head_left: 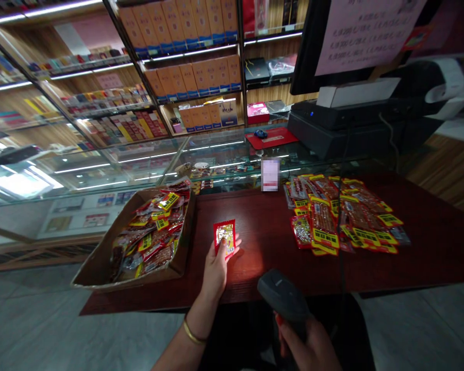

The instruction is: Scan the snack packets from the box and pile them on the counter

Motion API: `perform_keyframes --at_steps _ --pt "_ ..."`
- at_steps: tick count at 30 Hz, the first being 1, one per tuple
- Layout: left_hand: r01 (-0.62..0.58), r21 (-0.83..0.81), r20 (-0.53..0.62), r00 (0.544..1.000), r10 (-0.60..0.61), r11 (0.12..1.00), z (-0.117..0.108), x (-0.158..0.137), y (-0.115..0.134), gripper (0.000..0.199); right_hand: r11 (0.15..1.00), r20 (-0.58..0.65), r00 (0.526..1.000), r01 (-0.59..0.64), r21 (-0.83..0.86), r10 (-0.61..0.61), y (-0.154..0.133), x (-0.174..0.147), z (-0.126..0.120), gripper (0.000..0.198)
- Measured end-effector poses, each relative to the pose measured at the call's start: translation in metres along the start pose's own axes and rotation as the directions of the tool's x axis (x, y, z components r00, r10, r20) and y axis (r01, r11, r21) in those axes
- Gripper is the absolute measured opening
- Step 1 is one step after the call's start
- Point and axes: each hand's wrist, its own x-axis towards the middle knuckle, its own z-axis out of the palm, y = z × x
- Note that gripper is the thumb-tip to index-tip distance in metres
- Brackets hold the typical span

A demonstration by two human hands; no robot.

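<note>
My left hand (pixel 216 270) grips a small red-edged snack packet (pixel 225 236) with a shiny, patterned middle, the thumb lying across its face. It is over the middle of the dark red-brown table (pixel 251 211). My right hand (pixel 309 342) is wrapped round the handle of a dark barcode scanner (pixel 284 296), near the table's front edge. A reddish light falls on the table between the scanner and the packet. To the left stands an open cardboard box (pixel 185 242) holding many jumbled snack packets. Spread on the right is a pile of red and yellow snack packets (pixel 325 216).
A glass display counter (pixel 147 159) runs behind the table. A monitor (pixel 313 46) stands over black equipment (pixel 320 134) at the back right. A mouse (pixel 260 134) sits on a red mat (pixel 278 138). A cable (pixel 341 206) hangs across the right pile.
</note>
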Motion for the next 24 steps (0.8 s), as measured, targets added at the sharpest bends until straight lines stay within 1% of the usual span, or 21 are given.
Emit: perform_keyframes --at_steps 3,8,14,17,19,22,24 --pt "0.0 0.015 0.024 1.0 -0.001 1.0 0.001 -0.002 0.001 0.055 1.0 0.003 1.0 0.0 0.0 0.0 -0.007 0.003 0.005 0.064" --pt "0.007 0.049 0.043 0.999 -0.009 0.999 0.002 -0.004 0.0 0.055 0.999 0.072 0.996 0.046 0.0 -0.046 -0.019 0.014 0.008 0.06" --pt "0.008 0.103 0.073 0.997 -0.016 0.995 0.001 -0.007 0.003 0.058 0.997 0.034 0.997 0.074 0.016 -0.074 -0.031 0.024 0.02 0.056" --pt "-0.004 0.144 0.066 0.998 -0.006 0.99 0.002 -0.008 0.005 0.056 0.996 0.055 0.994 0.089 0.025 -0.091 -0.033 0.029 0.024 0.054" --pt "-0.003 0.155 0.081 0.997 -0.01 0.988 0.003 -0.009 0.006 0.055 0.996 0.066 0.995 0.078 0.042 -0.081 -0.034 0.03 0.026 0.055" --pt "0.024 0.146 0.139 0.989 -0.045 0.989 0.003 -0.008 0.004 0.056 0.996 0.053 0.995 0.079 0.051 -0.082 -0.035 0.029 0.024 0.057" --pt "0.043 0.151 0.124 0.99 -0.063 0.988 0.0 -0.006 0.002 0.056 0.992 0.039 0.993 0.108 0.061 -0.111 -0.034 0.025 0.02 0.057"
